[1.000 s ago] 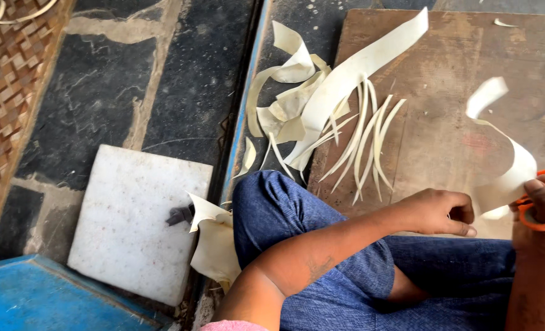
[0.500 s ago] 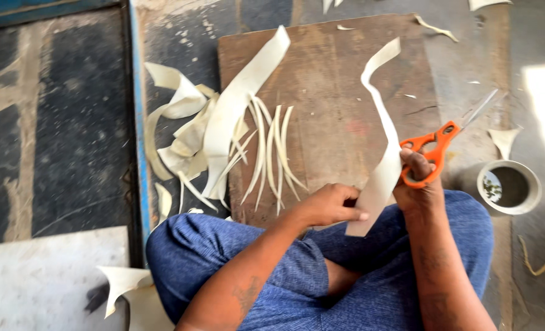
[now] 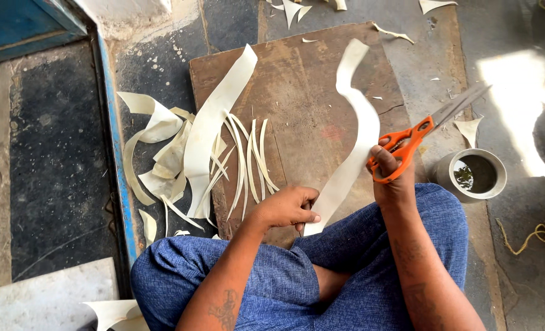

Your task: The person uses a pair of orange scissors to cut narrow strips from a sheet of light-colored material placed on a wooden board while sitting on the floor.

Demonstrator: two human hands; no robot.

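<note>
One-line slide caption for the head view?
Left hand grips a pale strip; right hand holds orange scissors over a wooden board.

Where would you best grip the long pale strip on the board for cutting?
Probably at its near end, from the left, as the left hand pinches it now. The strip is thin and curls away across the wooden board, so a near grip steadies it, while the right hand holds the orange scissors.

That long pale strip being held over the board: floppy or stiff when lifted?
Probably floppy but springy: the strip curves in an S between the left hand and the right hand. It looks thin and light, like the curled offcuts lying beside the board. Its free top end would likely sag or sway.
</note>
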